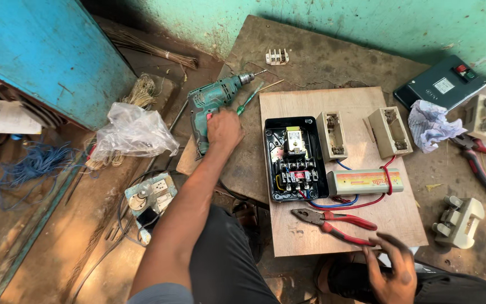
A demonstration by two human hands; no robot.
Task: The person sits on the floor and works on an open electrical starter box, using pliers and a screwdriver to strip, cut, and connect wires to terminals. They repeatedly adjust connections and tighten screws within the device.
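A rough electrical workshop: drill (215, 101), pliers (333, 222), wire coils (32, 163) and switchgear (295, 159) strewn on a dusty floor.

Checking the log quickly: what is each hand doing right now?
Left hand: closed on the handle of the green drill.
Right hand: open, fingers spread, holding nothing, just beside the red-handled pliers.

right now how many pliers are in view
2: one pliers lies on the board's near edge, by the right hand; another pliers lies on the floor at right. More may be hidden under clutter.
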